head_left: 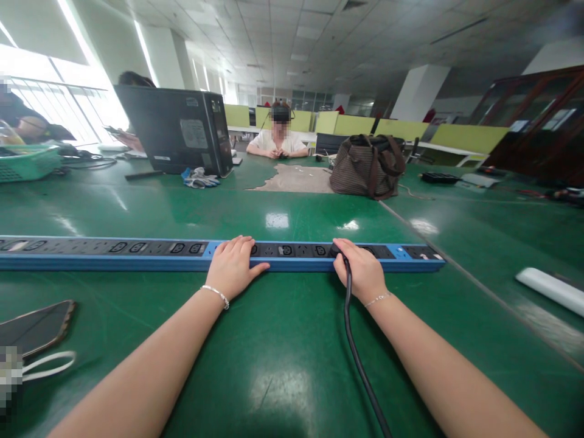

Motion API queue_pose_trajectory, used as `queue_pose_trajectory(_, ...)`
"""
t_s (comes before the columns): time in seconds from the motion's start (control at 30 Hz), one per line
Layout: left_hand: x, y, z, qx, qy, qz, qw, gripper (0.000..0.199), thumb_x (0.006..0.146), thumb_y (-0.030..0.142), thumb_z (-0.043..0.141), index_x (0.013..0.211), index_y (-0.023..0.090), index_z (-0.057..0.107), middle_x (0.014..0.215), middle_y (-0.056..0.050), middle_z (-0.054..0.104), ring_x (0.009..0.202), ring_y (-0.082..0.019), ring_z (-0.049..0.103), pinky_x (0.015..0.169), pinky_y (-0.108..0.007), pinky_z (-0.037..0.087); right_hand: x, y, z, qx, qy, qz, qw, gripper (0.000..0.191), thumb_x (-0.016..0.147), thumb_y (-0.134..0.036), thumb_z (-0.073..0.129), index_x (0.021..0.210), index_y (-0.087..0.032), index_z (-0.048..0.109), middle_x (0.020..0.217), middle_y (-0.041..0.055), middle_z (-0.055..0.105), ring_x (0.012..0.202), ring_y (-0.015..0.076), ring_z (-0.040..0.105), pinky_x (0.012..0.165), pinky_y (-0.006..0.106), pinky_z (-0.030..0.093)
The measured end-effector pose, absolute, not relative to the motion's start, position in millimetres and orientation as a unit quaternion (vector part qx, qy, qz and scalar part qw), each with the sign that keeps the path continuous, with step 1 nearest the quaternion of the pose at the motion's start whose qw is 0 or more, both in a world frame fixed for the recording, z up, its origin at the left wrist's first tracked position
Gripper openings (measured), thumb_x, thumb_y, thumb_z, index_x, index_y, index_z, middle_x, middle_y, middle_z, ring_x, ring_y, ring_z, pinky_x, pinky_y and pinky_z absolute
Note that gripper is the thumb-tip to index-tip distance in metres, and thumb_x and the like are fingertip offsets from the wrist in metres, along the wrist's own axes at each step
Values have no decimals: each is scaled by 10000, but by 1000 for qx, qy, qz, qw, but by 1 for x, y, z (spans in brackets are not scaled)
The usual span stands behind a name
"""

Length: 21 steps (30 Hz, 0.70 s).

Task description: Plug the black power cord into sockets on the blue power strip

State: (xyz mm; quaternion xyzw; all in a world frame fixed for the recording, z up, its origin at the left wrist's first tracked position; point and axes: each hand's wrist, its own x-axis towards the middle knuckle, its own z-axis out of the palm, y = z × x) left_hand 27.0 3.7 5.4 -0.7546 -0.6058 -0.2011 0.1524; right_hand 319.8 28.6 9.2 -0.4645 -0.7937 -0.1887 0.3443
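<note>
A long blue power strip point(146, 264) with rows of black sockets lies across the green table in front of me, running out of view on the left. My left hand point(232, 264) is laid over its middle, fingers over the top and thumb along the front edge, gripping it. Further right, my right hand point(362, 267) is closed round a black power plug point(336, 250) at one of the sockets. Fingers partly cover the plug, so I cannot tell how deep it sits. From it a black cable point(350, 325) runs down toward me between my arms.
On the left lie a phone point(39, 325) and a white loop point(50, 363). Farther back stand a green basket point(30, 163), a black computer case point(176, 131), gloves point(199, 177) and a brown bag point(365, 165). A person point(278, 137) sits opposite. A white bar point(552, 289) lies right.
</note>
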Motion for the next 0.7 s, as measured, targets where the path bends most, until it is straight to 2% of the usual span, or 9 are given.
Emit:
queue_pose_trajectory(0.3, 27, 4, 5, -752, -609, -207, 142, 559, 797, 552, 511, 1194, 159, 528, 1253, -154, 575, 1219, -289, 472, 1014, -455, 344, 318, 28, 17, -481, -799, -178, 313, 359, 813, -193, 442, 1104, -170, 652, 1093, 67, 680, 888, 201, 661, 826, 334, 518)
queue_pose_trajectory(0.53, 27, 4, 5, -749, -613, -203, 147, 565, 790, 551, 525, 1186, 149, 536, 1263, -152, 572, 1214, -288, 478, 1015, -449, 348, 318, 22, 9, -481, -801, -216, 285, 395, 854, -200, 418, 1210, -129, 573, 1213, 104, 612, 894, 216, 647, 784, 341, 509)
queue_pose_trajectory(0.7, 27, 4, 6, -751, -610, -205, 146, 551, 789, 549, 524, 1182, 162, 543, 1255, -152, 578, 1207, -290, 487, 1006, -454, 357, 317, 24, 6, -484, -791, -185, 326, 369, 842, -190, 429, 1172, -157, 589, 1193, 90, 624, 947, 208, 640, 825, 333, 507)
